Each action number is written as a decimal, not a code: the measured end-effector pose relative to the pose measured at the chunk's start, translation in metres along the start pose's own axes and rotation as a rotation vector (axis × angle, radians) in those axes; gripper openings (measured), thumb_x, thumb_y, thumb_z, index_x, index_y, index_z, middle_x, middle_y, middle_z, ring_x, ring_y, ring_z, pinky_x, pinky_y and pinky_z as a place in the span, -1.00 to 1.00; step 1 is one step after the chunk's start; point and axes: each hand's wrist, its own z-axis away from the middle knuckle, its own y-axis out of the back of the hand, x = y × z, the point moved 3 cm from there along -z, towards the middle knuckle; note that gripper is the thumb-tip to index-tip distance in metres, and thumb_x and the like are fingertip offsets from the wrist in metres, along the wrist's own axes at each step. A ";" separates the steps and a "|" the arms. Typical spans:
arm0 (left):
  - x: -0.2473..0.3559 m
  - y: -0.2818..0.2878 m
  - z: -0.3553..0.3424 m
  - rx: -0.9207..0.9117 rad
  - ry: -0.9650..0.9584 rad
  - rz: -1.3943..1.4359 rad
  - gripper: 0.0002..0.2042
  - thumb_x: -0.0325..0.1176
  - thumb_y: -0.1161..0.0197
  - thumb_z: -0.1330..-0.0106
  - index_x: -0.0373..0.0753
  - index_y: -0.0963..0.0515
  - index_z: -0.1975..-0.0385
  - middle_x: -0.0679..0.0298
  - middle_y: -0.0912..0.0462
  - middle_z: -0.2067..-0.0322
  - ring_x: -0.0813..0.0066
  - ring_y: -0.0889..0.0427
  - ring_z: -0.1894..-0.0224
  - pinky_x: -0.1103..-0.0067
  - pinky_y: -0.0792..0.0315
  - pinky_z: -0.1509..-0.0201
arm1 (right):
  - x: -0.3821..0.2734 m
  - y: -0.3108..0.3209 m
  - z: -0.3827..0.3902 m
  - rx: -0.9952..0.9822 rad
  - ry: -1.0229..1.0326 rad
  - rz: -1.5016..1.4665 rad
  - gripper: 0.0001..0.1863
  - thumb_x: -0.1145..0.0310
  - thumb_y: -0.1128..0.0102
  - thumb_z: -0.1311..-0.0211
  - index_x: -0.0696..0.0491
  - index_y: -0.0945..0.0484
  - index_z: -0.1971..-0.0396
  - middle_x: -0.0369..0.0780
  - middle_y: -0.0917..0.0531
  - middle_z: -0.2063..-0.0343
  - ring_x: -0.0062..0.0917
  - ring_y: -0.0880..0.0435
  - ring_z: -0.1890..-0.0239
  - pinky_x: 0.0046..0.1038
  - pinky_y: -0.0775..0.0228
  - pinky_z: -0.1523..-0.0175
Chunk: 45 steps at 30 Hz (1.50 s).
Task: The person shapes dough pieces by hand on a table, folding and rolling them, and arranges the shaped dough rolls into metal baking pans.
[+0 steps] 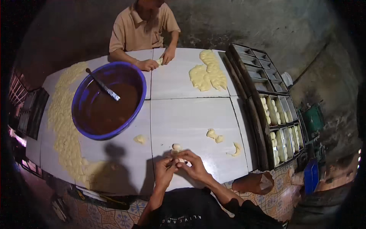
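Close to the table's front edge, my left hand [164, 170] and my right hand [193, 165] meet with bent fingers around a small piece of pale dough [180, 161]. My fingers cover part of it. Just beyond them a small dough ball [176, 146] lies on the white tiled table [190, 118]. Flattened lumps of dough [214, 135] rest to the right of my hands, with a thin curved scrap [236, 149] nearer the right side. Left of my hands sits another dough lump [140, 139].
A blue basin [143, 89] of brown filling with a spatula [105, 86] stands at left. Many dough pieces [61, 126] line the left edge; a dough sheet [207, 74] lies far right. Metal moulds [263, 70], some dough-filled, stand right. A co-worker [141, 30] handles dough opposite.
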 end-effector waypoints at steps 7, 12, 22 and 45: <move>0.000 -0.026 0.006 -0.044 -0.418 -0.274 -0.46 -0.70 -0.18 -0.14 -0.19 0.05 0.07 0.19 -0.26 0.24 0.49 -0.43 0.21 0.59 -0.54 0.16 | 0.039 0.004 0.030 0.116 -0.282 -0.140 -0.63 0.23 -0.06 -0.37 0.14 -0.42 -0.06 -0.26 -0.60 0.37 -0.68 -0.50 0.46 -0.60 -0.38 0.39; -0.011 -0.014 0.011 -0.258 -0.451 -0.117 -0.43 -0.76 -0.14 -0.07 -0.18 0.00 0.02 0.14 -0.33 0.17 0.44 -0.42 0.10 0.57 -0.53 0.11 | 0.060 0.002 0.045 -0.646 -0.747 -0.755 -0.54 0.25 -0.02 -0.40 0.04 -0.28 -0.23 -0.22 -0.58 0.18 -0.68 -0.54 0.40 -0.60 -0.43 0.35; -0.073 0.113 0.045 0.692 -0.479 -0.567 -0.87 -0.68 -0.06 -0.09 -0.46 -0.45 0.35 0.02 -0.44 0.16 0.07 -0.51 0.07 0.34 -0.42 0.02 | 0.122 0.019 -0.011 0.032 -0.219 -0.087 -0.53 0.61 -0.02 0.12 0.20 -0.56 0.07 0.01 -0.61 0.08 -0.20 -0.60 0.02 -0.36 -0.41 -0.09; -0.108 0.102 0.063 0.615 -0.883 -0.992 -0.69 -0.41 -0.19 -0.26 -0.42 -0.42 0.05 -0.12 -0.46 0.10 -0.12 -0.44 -0.01 0.12 -0.34 -0.13 | 0.119 -0.007 -0.031 -0.039 -0.286 -0.201 -0.72 0.13 -0.01 -0.35 0.04 -0.49 0.20 -0.20 -0.52 0.37 -0.49 -0.56 0.34 -0.45 -0.42 0.36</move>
